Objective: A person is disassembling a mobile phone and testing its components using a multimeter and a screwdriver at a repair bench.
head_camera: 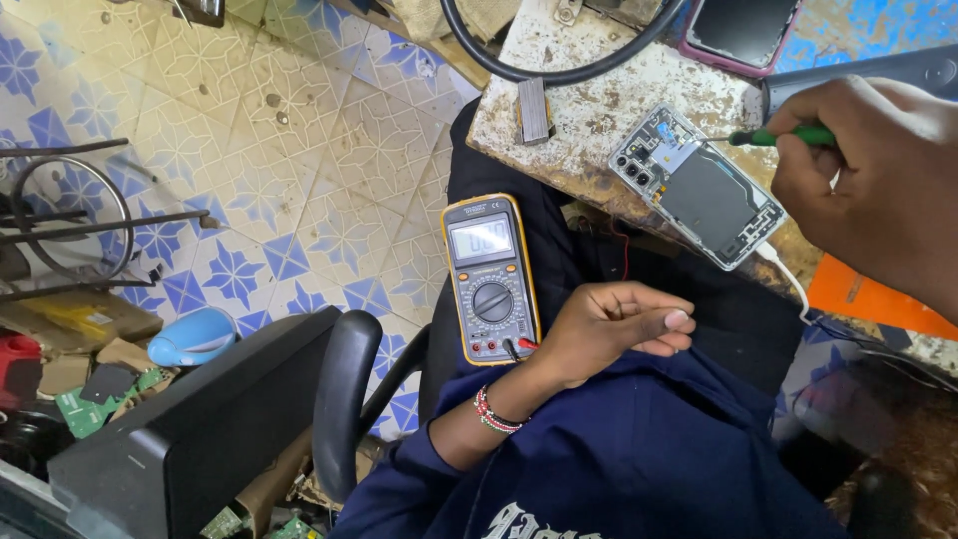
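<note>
My right hand (878,170) grips a green-handled screwdriver (773,137), whose thin tip points at the top corner of an opened phone (699,190). The phone lies back-off on the worn workbench (589,110), showing its board and dark battery cover. My left hand (609,327) rests on my lap with its fingers curled closed, just right of a yellow-edged multimeter (491,274) that lies on dark cloth. The meter's red and black lead plugs (517,345) sit beside my wrist, which wears a bead bracelet (494,411).
A pink-cased phone (738,30) and a looped black cable (559,72) lie on the bench. A white cable (788,274) leaves the opened phone. A chair armrest (344,399), a black box (190,429), a blue round object (192,337) and green circuit boards (85,409) are at the left.
</note>
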